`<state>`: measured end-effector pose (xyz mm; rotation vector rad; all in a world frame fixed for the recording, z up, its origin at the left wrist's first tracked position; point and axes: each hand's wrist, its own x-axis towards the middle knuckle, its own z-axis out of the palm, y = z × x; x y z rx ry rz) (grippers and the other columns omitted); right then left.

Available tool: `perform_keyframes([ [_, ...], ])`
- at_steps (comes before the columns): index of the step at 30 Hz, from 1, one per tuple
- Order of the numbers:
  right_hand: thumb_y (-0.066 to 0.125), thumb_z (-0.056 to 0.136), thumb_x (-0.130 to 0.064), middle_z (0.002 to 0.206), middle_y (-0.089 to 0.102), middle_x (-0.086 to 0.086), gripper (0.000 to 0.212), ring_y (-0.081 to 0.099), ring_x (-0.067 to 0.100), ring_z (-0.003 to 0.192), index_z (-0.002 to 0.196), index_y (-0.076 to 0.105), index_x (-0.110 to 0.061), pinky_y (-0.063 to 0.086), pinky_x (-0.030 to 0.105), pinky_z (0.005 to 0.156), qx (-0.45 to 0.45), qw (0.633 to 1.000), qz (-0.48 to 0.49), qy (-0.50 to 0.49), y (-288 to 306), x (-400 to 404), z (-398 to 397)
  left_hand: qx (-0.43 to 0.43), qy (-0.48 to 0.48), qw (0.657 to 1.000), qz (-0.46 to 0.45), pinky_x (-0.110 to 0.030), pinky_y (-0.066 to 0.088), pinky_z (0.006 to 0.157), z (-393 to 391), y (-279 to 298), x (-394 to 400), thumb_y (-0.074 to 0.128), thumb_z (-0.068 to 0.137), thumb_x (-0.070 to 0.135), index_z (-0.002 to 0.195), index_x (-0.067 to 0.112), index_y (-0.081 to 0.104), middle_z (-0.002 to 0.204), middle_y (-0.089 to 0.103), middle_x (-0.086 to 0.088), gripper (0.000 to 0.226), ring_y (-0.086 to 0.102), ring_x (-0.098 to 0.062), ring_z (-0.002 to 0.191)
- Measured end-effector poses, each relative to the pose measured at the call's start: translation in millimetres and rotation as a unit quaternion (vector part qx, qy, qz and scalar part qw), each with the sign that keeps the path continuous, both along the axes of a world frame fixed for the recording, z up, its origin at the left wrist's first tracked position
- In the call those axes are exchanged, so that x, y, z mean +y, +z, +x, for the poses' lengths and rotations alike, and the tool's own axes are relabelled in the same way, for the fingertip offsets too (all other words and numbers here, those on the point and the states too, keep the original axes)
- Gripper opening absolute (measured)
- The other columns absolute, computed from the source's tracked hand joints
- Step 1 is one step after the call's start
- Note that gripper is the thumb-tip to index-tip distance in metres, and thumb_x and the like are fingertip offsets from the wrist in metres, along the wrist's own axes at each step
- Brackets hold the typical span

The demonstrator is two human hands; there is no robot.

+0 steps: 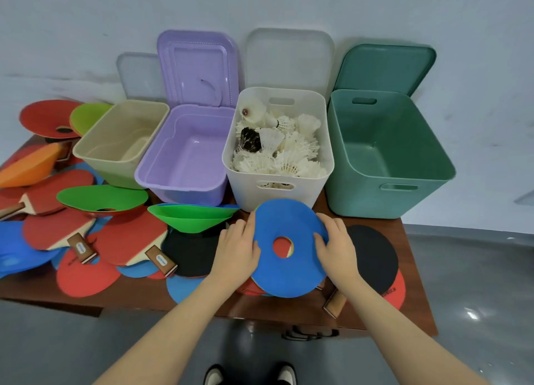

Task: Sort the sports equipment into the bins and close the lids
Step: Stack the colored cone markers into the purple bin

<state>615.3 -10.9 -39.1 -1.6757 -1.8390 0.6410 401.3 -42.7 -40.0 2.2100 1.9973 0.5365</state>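
My left hand (238, 250) and my right hand (336, 247) grip the two sides of a blue disc cone (284, 272) with a round hole in its middle, on top of a small stack of cones at the table's front. Four open bins stand in a row behind: beige (95, 153), purple (150, 179), white (245, 188) full of shuttlecocks (277, 147), and dark green (361, 193). Red table tennis paddles (57, 228) and green cones (190, 215) lie scattered to the left.
Lids lean on the wall behind the bins: purple (199, 66), translucent white (289, 57), green (384, 66). A black-faced paddle (375, 257) lies right of my hands. The brown table's (410, 312) front edge is near my feet; grey floor lies to the right.
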Motion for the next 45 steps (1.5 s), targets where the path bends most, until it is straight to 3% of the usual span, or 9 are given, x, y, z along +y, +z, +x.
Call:
perform_keyframes([
  [6, 0.049, 0.091, -0.006, 0.127, 0.055, 0.003, 0.043, 0.049, 0.02, 0.117, 0.132, 0.047, -0.016, 0.032, 0.021, 0.084, 0.064, 0.996, -0.033, -0.045, 1.4, -9.8, -45.6, 0.041, 0.056, 0.993, 0.091, -0.045, 0.048, 0.078, -47.1, -3.2, -24.2, 0.045, 0.08, 0.027, 0.131, 0.008, 0.043, 0.116, 0.049, -0.014, 0.055, 0.049, -0.033, 0.099],
  [11, 0.048, 0.093, -0.008, 0.134, 0.052, 0.005, 0.044, 0.047, 0.022, 0.121, 0.136, 0.045, -0.016, 0.029, 0.018, 0.084, 0.065, 0.993, -0.036, -0.087, 6.6, -11.8, -61.7, 0.103, 0.074, 0.985, 0.12, -0.045, 0.026, 0.099, -95.5, 5.1, -13.8, 0.066, 0.08, 0.032, 0.136, 0.008, 0.044, 0.142, 0.042, -0.013, 0.065, 0.035, -0.032, 0.13],
  [14, 0.047, 0.094, -0.008, 0.132, 0.054, 0.004, 0.044, 0.049, 0.02, 0.118, 0.136, 0.046, -0.019, 0.03, 0.017, 0.084, 0.072, 0.993, -0.023, -0.089, 11.4, -15.7, -68.2, 0.106, 0.051, 0.987, 0.105, -0.042, 0.026, 0.095, -118.0, 8.7, -5.1, 0.081, 0.067, 0.027, 0.131, 0.01, 0.052, 0.128, 0.056, -0.01, 0.072, 0.049, -0.031, 0.12],
  [20, 0.047, 0.095, -0.006, 0.136, 0.052, 0.003, 0.043, 0.047, 0.02, 0.123, 0.137, 0.045, -0.015, 0.028, 0.013, 0.086, 0.088, 0.991, -0.029, -0.096, 12.9, -27.7, -74.7, 0.087, -0.03, 0.982, 0.165, -0.032, 0.028, 0.07, -131.0, 12.4, 12.0, 0.082, 0.066, 0.012, 0.102, 0.013, 0.069, 0.076, 0.065, -0.001, 0.038, 0.06, -0.026, 0.066],
  [23, 0.046, 0.095, -0.006, 0.137, 0.05, 0.004, 0.044, 0.047, 0.021, 0.122, 0.138, 0.043, -0.013, 0.028, 0.01, 0.08, 0.086, 0.991, -0.028, -0.097, 10.7, -30.8, -73.9, 0.066, -0.052, 0.972, 0.219, -0.029, 0.029, 0.066, -129.7, 15.3, 10.5, 0.063, 0.083, 0.021, 0.097, 0.013, 0.071, 0.071, 0.064, 0.002, 0.017, 0.058, -0.022, 0.062],
  [29, 0.046, 0.096, -0.008, 0.137, 0.05, 0.002, 0.044, 0.047, 0.02, 0.121, 0.139, 0.043, -0.014, 0.031, 0.016, 0.085, 0.105, 0.989, -0.036, -0.098, 10.0, -28.9, -73.0, -0.035, -0.062, 0.953, 0.296, -0.028, 0.033, 0.064, -94.1, 35.0, -8.7, 0.056, 0.091, 0.027, 0.09, 0.012, 0.072, 0.071, 0.064, 0.005, 0.022, 0.052, -0.016, 0.066],
  [36, 0.046, 0.095, -0.004, 0.119, 0.062, 0.003, 0.032, 0.055, 0.013, 0.105, 0.124, 0.057, -0.009, 0.041, 0.02, 0.087, 0.201, 0.972, -0.053, -0.106, 9.5, -32.4, -56.9, -0.052, -0.167, 0.948, 0.266, -0.028, 0.035, 0.068, -42.7, 15.9, -26.2, 0.054, 0.092, 0.029, 0.09, 0.017, 0.072, 0.083, 0.066, 0.006, 0.022, 0.053, -0.016, 0.075],
  [39, 0.043, 0.099, -0.018, 0.103, 0.066, 0.018, 0.025, 0.061, 0.027, 0.094, 0.106, 0.065, -0.006, 0.05, 0.039, 0.084, 0.238, 0.963, -0.074, -0.105, 5.3, -36.5, -48.6, -0.033, -0.213, 0.948, 0.233, -0.027, 0.035, 0.073, -30.0, 0.6, -29.8, 0.052, 0.092, 0.03, 0.091, 0.02, 0.072, 0.093, 0.068, 0.005, 0.023, 0.054, -0.014, 0.083],
  [45, 0.054, 0.092, -0.009, 0.099, 0.06, -0.013, 0.029, 0.06, 0.004, 0.092, 0.12, 0.056, -0.017, 0.046, 0.007, 0.07, 0.237, 0.963, -0.088, -0.091, 3.3, -36.8, -49.3, -0.036, -0.137, 0.988, 0.067, -0.038, 0.032, 0.098, -31.4, -7.9, -37.3, 0.033, 0.093, 0.048, 0.12, 0.021, 0.063, 0.132, 0.054, 0.001, 0.048, 0.042, -0.017, 0.122],
])
